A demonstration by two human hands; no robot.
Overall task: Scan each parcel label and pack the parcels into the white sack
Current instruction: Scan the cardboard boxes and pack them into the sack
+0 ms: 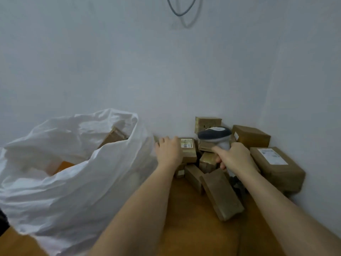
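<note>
Your right hand (235,157) held the scanner (216,138) in a closed grip; your left hand (168,151) lay flat on the labelled parcel (188,149) just left of it. Scanning seemed underway; next, lift it leftward into the sack (60,163).

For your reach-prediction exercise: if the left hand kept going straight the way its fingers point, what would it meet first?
The left hand already rests on the labelled parcel, fingers pointing away toward the wall. Straight on, it would probably meet the wall just behind, though depth there is unclear.

Parcel labels (186,143) blurred, no legible text.
</note>
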